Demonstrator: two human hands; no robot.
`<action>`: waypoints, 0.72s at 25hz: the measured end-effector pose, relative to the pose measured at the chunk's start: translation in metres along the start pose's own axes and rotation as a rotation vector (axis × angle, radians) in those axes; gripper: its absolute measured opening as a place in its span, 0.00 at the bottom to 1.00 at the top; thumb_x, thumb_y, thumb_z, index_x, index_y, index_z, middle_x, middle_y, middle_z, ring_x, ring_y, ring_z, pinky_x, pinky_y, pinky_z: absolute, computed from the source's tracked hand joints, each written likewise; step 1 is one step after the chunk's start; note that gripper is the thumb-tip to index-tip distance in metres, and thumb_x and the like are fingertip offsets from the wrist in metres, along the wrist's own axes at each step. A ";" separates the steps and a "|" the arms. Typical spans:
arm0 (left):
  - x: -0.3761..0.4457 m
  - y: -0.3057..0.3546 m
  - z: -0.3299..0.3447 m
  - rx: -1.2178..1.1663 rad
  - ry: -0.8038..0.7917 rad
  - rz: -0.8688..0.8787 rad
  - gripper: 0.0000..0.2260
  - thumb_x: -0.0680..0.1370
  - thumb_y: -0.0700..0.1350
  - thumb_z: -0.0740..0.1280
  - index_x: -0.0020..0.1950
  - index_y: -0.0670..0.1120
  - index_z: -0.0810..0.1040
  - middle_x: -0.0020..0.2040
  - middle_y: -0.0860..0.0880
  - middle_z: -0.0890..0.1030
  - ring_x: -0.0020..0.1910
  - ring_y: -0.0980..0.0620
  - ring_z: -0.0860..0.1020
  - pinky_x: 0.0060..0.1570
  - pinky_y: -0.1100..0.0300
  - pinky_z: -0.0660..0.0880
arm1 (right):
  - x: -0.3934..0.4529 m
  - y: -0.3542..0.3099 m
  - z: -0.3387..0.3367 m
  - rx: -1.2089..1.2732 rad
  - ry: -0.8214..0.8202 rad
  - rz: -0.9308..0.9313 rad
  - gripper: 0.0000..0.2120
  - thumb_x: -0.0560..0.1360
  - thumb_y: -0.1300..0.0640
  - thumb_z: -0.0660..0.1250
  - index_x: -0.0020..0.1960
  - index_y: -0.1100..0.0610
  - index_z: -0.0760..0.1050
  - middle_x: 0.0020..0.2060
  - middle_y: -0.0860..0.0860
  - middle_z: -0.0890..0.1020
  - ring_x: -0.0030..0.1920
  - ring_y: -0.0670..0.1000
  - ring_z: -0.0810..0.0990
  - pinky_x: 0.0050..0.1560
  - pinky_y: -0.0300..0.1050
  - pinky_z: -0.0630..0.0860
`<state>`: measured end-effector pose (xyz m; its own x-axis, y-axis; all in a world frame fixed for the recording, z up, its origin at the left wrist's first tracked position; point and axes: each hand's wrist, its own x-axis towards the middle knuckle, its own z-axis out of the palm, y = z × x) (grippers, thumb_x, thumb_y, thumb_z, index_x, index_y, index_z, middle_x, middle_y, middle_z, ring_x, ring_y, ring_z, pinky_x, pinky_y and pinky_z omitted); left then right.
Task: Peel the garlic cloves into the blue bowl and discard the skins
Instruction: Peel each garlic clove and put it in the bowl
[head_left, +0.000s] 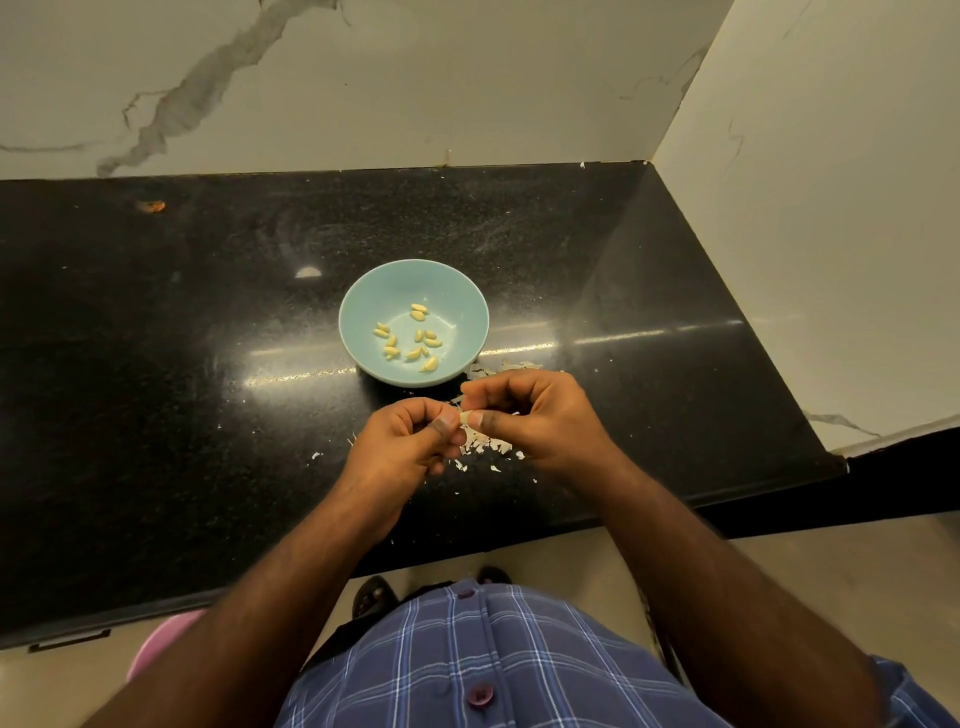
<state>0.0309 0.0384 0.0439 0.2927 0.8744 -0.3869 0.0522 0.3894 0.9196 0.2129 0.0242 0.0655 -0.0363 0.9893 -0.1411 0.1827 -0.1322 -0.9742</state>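
Observation:
A light blue bowl (363, 291) stands on the black counter and holds several peeled yellowish garlic cloves (418, 310). Just in front of the bowl, above the counter, my left hand (402, 441) and my right hand (535, 415) meet. Both pinch one small pale garlic clove (466, 415) between thumb and fingers. Most of the clove is hidden by the fingertips. White papery skins (483, 442) lie scattered on the counter beneath and between my hands, and more skins (501, 366) lie to the right of the bowl.
The black granite counter (182, 338) runs from a marble back wall to a marble side wall (831, 208) on the right. Its front edge passes under my forearms. A pink object (161, 644) shows below the counter at lower left. A small orange speck (153, 206) lies far left.

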 end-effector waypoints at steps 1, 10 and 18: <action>0.000 0.000 0.001 0.011 0.013 0.001 0.09 0.83 0.42 0.65 0.48 0.42 0.82 0.38 0.47 0.82 0.37 0.54 0.77 0.37 0.60 0.72 | 0.000 -0.001 0.000 -0.016 0.002 -0.007 0.14 0.72 0.67 0.76 0.57 0.59 0.83 0.47 0.55 0.87 0.50 0.52 0.86 0.55 0.48 0.83; -0.001 0.001 0.014 -0.295 0.088 -0.164 0.09 0.84 0.39 0.62 0.48 0.41 0.81 0.36 0.48 0.80 0.34 0.57 0.76 0.34 0.65 0.72 | -0.007 0.002 0.018 -0.006 0.148 -0.002 0.12 0.72 0.67 0.76 0.51 0.54 0.84 0.44 0.51 0.86 0.48 0.49 0.86 0.51 0.43 0.83; -0.006 0.008 0.011 -0.151 0.075 -0.100 0.13 0.85 0.40 0.57 0.43 0.47 0.75 0.35 0.48 0.76 0.34 0.53 0.71 0.35 0.59 0.66 | -0.005 0.000 0.012 0.121 0.055 0.130 0.14 0.74 0.70 0.72 0.54 0.55 0.84 0.43 0.50 0.83 0.42 0.46 0.82 0.49 0.42 0.82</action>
<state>0.0404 0.0326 0.0542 0.2211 0.8460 -0.4851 -0.0684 0.5097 0.8576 0.2015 0.0188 0.0643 0.0342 0.9647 -0.2610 0.0629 -0.2627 -0.9628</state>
